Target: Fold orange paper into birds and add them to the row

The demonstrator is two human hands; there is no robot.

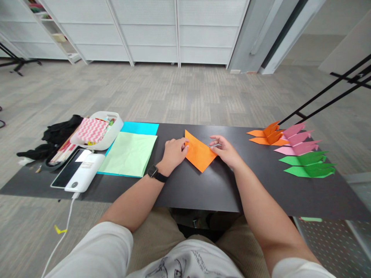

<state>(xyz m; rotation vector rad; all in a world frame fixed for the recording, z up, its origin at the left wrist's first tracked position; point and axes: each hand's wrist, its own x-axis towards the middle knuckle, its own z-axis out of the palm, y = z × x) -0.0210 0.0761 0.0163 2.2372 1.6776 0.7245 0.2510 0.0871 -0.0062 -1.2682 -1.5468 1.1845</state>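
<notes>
A folded sheet of orange origami paper [199, 153] lies on the dark table in front of me, pointed at its top left and near corners. My left hand [175, 152], with a black watch on its wrist, is closed at the paper's left edge, thumb and curled fingers on it. At the right corner, my right hand [225, 151] touches the paper with its thumb. Its other fingers are spread apart just above that corner. The paper's underside is hidden.
Folded paper cranes in orange [266, 135], pink [300, 141] and green [308, 164] stand at the right. At the left are light green paper [130, 152] over blue paper [142, 128], a white basket [116, 129], a phone-like tablet [65, 173] and a cabled white power bank [85, 172].
</notes>
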